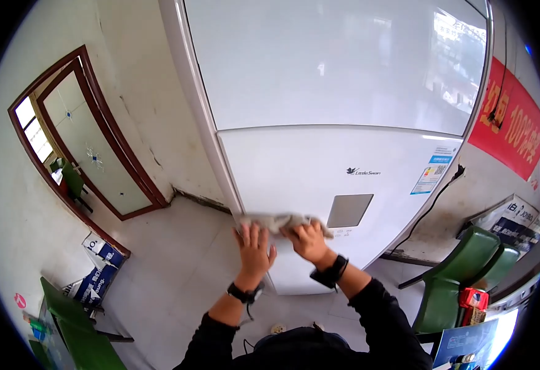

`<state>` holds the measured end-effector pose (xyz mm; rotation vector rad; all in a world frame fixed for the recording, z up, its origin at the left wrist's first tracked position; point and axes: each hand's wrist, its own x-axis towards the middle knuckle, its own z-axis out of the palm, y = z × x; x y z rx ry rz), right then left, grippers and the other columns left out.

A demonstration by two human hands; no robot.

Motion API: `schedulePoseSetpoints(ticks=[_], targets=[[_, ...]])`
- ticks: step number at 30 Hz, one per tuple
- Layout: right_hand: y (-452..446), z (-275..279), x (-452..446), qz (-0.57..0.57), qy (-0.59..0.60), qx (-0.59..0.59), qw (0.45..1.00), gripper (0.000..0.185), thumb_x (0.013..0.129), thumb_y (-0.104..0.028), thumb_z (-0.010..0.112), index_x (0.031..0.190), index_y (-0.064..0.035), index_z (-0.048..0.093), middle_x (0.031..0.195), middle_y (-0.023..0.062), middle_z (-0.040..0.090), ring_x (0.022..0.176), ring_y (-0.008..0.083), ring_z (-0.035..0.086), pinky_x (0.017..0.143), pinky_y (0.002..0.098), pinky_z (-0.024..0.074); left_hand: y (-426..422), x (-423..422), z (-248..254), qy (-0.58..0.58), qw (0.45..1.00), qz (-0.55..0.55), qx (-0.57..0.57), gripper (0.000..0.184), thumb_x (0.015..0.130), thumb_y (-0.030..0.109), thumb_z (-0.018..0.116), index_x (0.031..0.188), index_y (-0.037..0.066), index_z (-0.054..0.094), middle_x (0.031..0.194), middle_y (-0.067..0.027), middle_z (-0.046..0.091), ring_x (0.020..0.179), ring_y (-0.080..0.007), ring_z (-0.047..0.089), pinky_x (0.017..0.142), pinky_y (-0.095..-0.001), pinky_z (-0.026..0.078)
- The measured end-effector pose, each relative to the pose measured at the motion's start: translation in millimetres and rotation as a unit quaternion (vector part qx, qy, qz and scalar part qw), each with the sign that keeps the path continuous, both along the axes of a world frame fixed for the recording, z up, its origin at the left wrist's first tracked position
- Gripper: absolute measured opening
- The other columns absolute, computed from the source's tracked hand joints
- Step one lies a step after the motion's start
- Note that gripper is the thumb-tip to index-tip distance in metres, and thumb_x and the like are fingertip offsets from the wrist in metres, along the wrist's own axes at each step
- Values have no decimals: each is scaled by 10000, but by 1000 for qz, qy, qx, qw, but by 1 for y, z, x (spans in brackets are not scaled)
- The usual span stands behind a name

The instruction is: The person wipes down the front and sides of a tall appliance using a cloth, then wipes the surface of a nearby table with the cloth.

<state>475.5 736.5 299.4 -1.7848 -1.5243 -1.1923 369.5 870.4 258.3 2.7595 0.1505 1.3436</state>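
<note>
Grey cloth (270, 223) lies against the lower door (301, 185) of the Little Swan refrigerator (338, 135), toward nine o'clock from the display panel (350, 211). Right hand (310, 241) bunches it; left hand (254, 250) presses, fingers spread. Flat, even pressure should wipe best.

Perhaps a shop — red "100%" banner (509, 123), green chairs (467, 256), labelled white refrigerator (288, 163).

Arms (224, 311) stretch forward, left hand (254, 250) laid flat, right hand (310, 242) curled beside it.
</note>
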Motion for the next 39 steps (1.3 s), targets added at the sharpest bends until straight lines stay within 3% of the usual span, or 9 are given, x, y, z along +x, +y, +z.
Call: schedulePoseSetpoints(ticks=[6, 12, 17, 21, 25, 29, 34, 38, 39], targets=[[-24, -72, -7, 0, -1, -85, 996, 247, 677, -81, 536, 908, -105, 621, 865, 23, 486, 749, 176, 443, 650, 299, 357, -7, -26, -57, 157, 987, 4, 47, 424, 736, 271, 518, 1109, 70, 491, 1201, -127, 401, 1199, -270, 273, 923, -636, 118], [-5, 54, -1, 41, 28, 78, 996, 393, 538, 17, 525, 879, -139, 643, 735, 17, 461, 648, 187, 439, 561, 322, 338, 13, 2, 33, -25, 994, 53, 89, 380, 744, 192, 508, 1092, 41, 500, 1199, -134, 423, 1174, -310, 324, 948, -599, 142], [5, 115, -4, 84, 57, 161, 982, 247, 537, 24, 594, 760, -82, 608, 713, 55, 466, 601, 220, 430, 512, 312, 348, 10, 18, 97, -127, 988, 45, 69, 304, 736, 51, 486, 1034, -4, 512, 1201, -152, 409, 1190, -357, 277, 939, -574, 231], [-7, 40, -5, 42, 65, 105, 991, 145, 579, -35, 611, 716, -81, 597, 709, 33, 491, 624, 204, 468, 543, 321, 369, 7, 22, 28, -99, 986, 83, 104, 234, 719, 12, 486, 949, -5, 526, 1187, -149, 419, 1135, -361, 327, 924, -580, 265], [-34, -97, -4, 28, 142, 25, 989, 128, 615, -38, 613, 724, -23, 547, 739, 82, 489, 630, 237, 475, 548, 330, 382, -3, 6, -95, 85, 988, -9, 129, 290, 740, 44, 465, 1022, 39, 533, 1231, -61, 407, 1168, -243, 317, 952, -546, 214], [-69, -162, 2, 9, 190, -96, 977, 67, 634, -48, 538, 697, -25, 541, 794, 84, 478, 699, 232, 470, 598, 316, 390, -22, -9, -136, 184, 956, -53, 223, 346, 754, 63, 448, 1095, 57, 504, 1240, -23, 407, 1168, -204, 333, 962, -526, 184], [-78, -86, 5, -38, 173, 15, 984, 89, 566, -29, 566, 641, -75, 555, 720, 50, 458, 639, 212, 447, 559, 315, 361, -47, 5, -104, 178, 982, 8, 60, 433, 690, 98, 491, 1115, 14, 475, 1224, -82, 411, 1176, -242, 326, 961, -581, 96], [-87, 16, 17, -4, 135, 139, 981, 276, 543, 53, 586, 783, -80, 562, 782, 61, 516, 667, 238, 476, 545, 327, 381, -68, 34, -15, 44, 998, 0, 43, 493, 624, 54, 480, 1091, -94, 420, 1210, -255, 351, 1206, -411, 208, 947, -620, 24], [-89, 29, 20, 0, 145, 162, 976, 280, 542, 57, 587, 790, -70, 562, 779, 70, 512, 669, 247, 477, 551, 330, 387, -75, 40, 9, 20, 999, -5, 30, 450, 621, 75, 490, 1049, -58, 452, 1188, -221, 383, 1172, -383, 266, 944, -619, 19]])
